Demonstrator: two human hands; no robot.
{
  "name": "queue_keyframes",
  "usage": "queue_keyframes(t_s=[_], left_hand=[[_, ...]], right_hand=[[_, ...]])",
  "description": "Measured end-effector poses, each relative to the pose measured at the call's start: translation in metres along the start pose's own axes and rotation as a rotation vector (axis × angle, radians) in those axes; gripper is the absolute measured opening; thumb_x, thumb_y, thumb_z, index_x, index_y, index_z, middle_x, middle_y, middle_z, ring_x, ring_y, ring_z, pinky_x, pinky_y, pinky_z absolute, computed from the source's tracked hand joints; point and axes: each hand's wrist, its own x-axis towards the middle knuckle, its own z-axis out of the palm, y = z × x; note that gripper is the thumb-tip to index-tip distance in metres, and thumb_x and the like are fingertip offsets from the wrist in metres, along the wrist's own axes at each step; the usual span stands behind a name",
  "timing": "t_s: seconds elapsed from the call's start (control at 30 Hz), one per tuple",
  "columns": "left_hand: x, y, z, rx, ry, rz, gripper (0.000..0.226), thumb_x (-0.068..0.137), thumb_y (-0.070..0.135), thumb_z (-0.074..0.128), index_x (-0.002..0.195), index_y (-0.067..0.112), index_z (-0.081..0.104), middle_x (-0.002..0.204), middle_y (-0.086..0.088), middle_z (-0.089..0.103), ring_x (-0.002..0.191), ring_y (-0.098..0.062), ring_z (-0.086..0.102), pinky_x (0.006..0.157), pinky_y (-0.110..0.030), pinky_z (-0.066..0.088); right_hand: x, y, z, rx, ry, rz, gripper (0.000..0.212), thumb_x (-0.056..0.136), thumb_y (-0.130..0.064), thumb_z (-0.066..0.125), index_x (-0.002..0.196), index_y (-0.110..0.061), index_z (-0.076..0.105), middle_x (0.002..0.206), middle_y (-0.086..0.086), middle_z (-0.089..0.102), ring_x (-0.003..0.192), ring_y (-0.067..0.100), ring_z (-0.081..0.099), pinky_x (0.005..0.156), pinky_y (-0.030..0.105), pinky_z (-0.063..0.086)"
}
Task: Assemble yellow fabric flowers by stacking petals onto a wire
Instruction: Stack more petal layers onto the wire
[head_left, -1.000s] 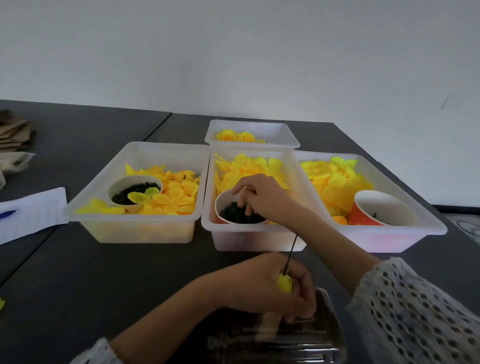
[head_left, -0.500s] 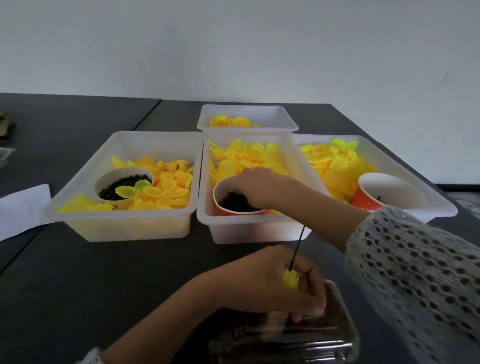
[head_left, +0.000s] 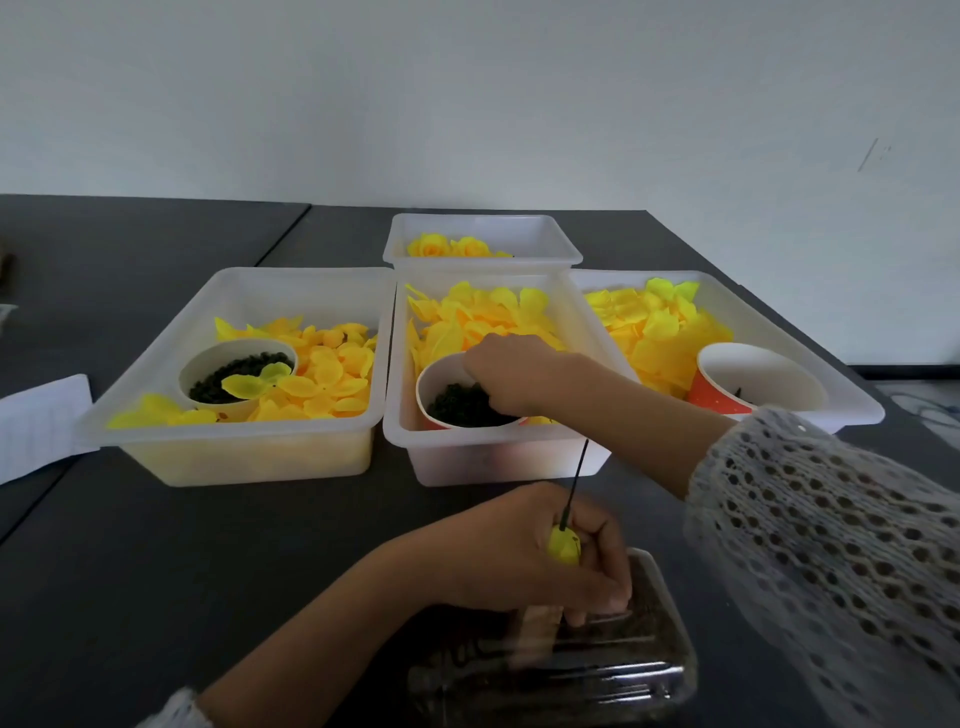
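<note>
One yellow bud (head_left: 563, 544) (black wire (head_left: 576, 478))

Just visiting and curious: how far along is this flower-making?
Done: a few finished flowers sit in the back tub. In hand: the left hand holds a wire with one yellow piece; the right hand reaches into the cup. Left: heaps of loose petals.

A thin dark wire (head_left: 575, 480) is held upright, tilted slightly right, with a small yellow petal bud (head_left: 563, 545) at its base; loose yellow fabric petals (head_left: 483, 317) are heaped in three translucent bins, finished yellow flowers (head_left: 449, 246) behind
</note>
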Motion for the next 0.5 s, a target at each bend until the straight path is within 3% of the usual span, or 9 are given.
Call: queue_keyframes(t_s=[0.07, 0.17, 0.23, 0.33, 0.5], left_hand=[[0.000, -0.001, -0.001, 0.007, 0.002, -0.003, 0.001, 0.090, 0.014, 0.069, 0.090, 0.013, 0.069, 0.082, -0.001, 0.067, 0.068, -0.007, 0.061, 0.068, -0.014, 0.047], [0.001, -0.003, 0.000, -0.002, 0.003, 0.001, 0.004, 0.089, 0.014, 0.069, 0.091, 0.010, 0.068, 0.084, -0.004, 0.067, 0.068, -0.008, 0.061, 0.068, -0.014, 0.047], [0.001, -0.003, 0.000, 0.003, 0.007, 0.012, 0.006, 0.089, 0.015, 0.069, 0.090, 0.010, 0.069, 0.084, -0.007, 0.068, 0.067, -0.008, 0.061, 0.068, -0.015, 0.047], [0.001, -0.004, 0.001, -0.005, 0.018, 0.019, 0.006, 0.088, 0.014, 0.070, 0.089, 0.009, 0.069, 0.082, -0.006, 0.068, 0.064, -0.007, 0.061, 0.067, -0.014, 0.047], [0.001, -0.004, 0.002, -0.034, 0.008, 0.033, 0.002, 0.089, 0.012, 0.069, 0.089, 0.011, 0.068, 0.077, 0.010, 0.067, 0.064, -0.005, 0.061, 0.066, -0.015, 0.048]], right_hand=[[-0.004, 0.002, 0.000, -0.007, -0.006, 0.021, 0.011, 0.090, -0.004, 0.055, 0.093, -0.011, 0.047, 0.097, 0.011, 0.054, 0.070, 0.024, 0.046, 0.047, 0.028, 0.030], [-0.006, 0.004, 0.003, -0.013, -0.011, 0.020, 0.019, 0.091, -0.004, 0.054, 0.109, -0.011, 0.054, 0.081, 0.006, 0.047, 0.072, 0.023, 0.046, 0.052, 0.030, 0.034], [-0.003, 0.002, 0.004, -0.044, -0.008, 0.030, 0.013, 0.090, -0.004, 0.054, 0.100, -0.013, 0.051, 0.073, 0.002, 0.040, 0.071, 0.022, 0.045, 0.048, 0.027, 0.030], [0.004, -0.006, 0.006, -0.065, 0.013, 0.072, 0.016, 0.090, -0.005, 0.056, 0.091, -0.015, 0.044, 0.078, 0.002, 0.041, 0.076, 0.023, 0.044, 0.055, 0.029, 0.032], [0.009, -0.013, 0.008, -0.078, 0.039, 0.131, 0.019, 0.090, -0.011, 0.058, 0.109, -0.014, 0.057, 0.098, 0.004, 0.054, 0.086, 0.024, 0.051, 0.067, 0.031, 0.036]])
